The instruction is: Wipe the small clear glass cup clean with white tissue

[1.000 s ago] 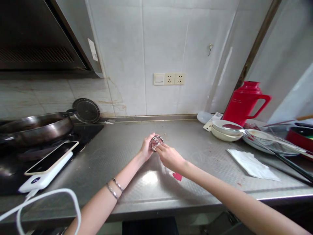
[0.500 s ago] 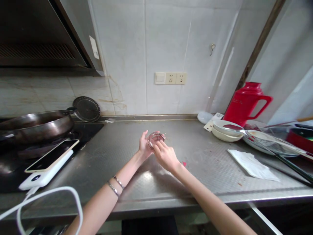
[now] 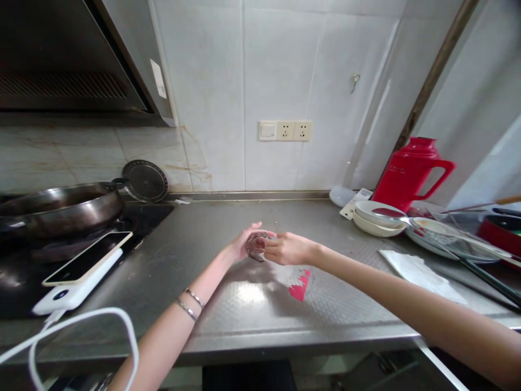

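Note:
In front of me, over the metal counter (image 3: pixel 195 233), my left hand (image 3: pixel 243 241) is wrapped round the side of a small, round, see-through glass dish (image 3: pixel 256 247). The dish is tilted, with its opening towards me. My right hand (image 3: pixel 287 248) is closed, its fingertips at the right side of the dish's opening. What those fingers pinch, if anything, is hidden. Below the right hand lies a red scrap (image 3: pixel 299 287) with a jagged upper edge, flat on the counter.
A pan (image 3: pixel 61 212) sits on the stove at left. A phone (image 3: pixel 87 258) rests on a white power bank (image 3: pixel 77 288) with a looping cable. To the right stand a red thermos (image 3: pixel 405 176), stacked bowls (image 3: pixel 378 220) and a white tissue (image 3: pixel 419 277).
My right hand has swung to the right side of the dish, its forearm now further right. The dish is turned more towards me. More of the red scrap shows.

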Tool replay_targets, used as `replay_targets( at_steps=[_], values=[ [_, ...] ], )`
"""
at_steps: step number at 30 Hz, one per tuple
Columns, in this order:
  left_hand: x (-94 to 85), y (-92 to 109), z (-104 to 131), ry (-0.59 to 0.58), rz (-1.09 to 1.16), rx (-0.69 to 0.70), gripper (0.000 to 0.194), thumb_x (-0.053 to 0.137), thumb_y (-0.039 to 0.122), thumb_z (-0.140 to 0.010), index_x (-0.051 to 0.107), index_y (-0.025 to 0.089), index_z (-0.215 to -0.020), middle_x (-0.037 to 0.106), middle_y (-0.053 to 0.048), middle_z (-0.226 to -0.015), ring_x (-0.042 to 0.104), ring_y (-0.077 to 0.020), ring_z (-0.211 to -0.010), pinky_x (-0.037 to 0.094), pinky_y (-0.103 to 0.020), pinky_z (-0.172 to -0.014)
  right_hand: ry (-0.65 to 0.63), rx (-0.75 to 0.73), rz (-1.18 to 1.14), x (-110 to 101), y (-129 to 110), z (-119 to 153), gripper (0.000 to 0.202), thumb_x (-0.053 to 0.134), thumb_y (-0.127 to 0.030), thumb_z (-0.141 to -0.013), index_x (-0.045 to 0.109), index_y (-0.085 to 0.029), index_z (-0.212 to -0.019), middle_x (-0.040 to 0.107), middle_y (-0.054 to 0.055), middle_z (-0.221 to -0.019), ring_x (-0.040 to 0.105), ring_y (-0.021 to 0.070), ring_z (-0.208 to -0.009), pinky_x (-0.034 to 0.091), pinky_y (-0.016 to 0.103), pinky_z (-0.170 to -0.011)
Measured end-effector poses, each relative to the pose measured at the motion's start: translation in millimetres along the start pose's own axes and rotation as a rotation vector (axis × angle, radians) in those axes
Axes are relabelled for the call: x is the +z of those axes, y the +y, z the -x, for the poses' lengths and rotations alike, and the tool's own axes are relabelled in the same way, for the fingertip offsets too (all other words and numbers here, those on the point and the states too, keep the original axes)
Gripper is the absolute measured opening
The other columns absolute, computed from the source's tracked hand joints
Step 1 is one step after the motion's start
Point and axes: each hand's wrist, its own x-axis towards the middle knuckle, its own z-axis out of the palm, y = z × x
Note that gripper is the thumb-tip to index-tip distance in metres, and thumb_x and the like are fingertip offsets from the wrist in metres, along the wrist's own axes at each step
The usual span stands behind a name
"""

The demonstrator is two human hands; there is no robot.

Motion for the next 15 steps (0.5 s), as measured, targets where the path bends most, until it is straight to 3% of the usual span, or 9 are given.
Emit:
replay_targets(
  at_steps=[3, 7, 11, 15],
  values=[
    [4.4, -3, -5, 0.092, 0.018, 0.123, 0.029, 0.057, 0.037, -0.079, 0.069, 0.011, -0.084, 0.065, -0.004, -0.061, 0.057, -0.0108, -0.048, 0.04, -0.019, -0.045, -0.043, 0.071, 0.012, 0, 3, 1, 0.023, 0.035, -0.008, -0.094, 0.056, -0.015, -0.088, 0.062, 0.007, -0.094, 0.056, 0.0172, -0.093, 0.047, 0.028, -0.063],
    [9.9, -2, -7, 0.204, 0.124, 0.316, 0.022, 0.056, 0.032, -0.076, 0.067, 0.013, -0.076, 0.068, -0.005, -0.067, 0.06, -0.0116, -0.055, 0.042, -0.019, -0.05, -0.075, 0.269, -0.009, 1, -9, -2, 0.02, 0.039, -0.003, -0.089, 0.057, -0.011, -0.095, 0.061, 0.012, -0.103, 0.053, 0.0216, -0.105, 0.05, 0.032, -0.076],
    [16.6, -3, -1, 0.2, 0.16, 0.386, 0.024, 0.056, 0.032, -0.072, 0.066, 0.012, -0.08, 0.071, -0.009, -0.073, 0.065, -0.017, -0.063, 0.047, -0.024, -0.058, -0.099, 0.518, -0.211, 2, -37, -19, 0.021, 0.044, -0.002, -0.084, 0.055, -0.011, -0.099, 0.06, 0.013, -0.105, 0.054, 0.0225, -0.102, 0.051, 0.027, -0.063],
    [21.5, -9, 0, 0.204, 0.256, 0.459, 0.024, 0.057, 0.033, -0.07, 0.064, 0.013, -0.08, 0.071, -0.008, -0.071, 0.066, -0.0198, -0.064, 0.048, -0.028, -0.063, 0.031, 0.858, -0.333, 6, -62, -41, 0.017, 0.049, -0.007, -0.082, 0.056, -0.014, -0.097, 0.061, 0.011, -0.1, 0.056, 0.0213, -0.092, 0.051, 0.027, -0.067]
  ],
)
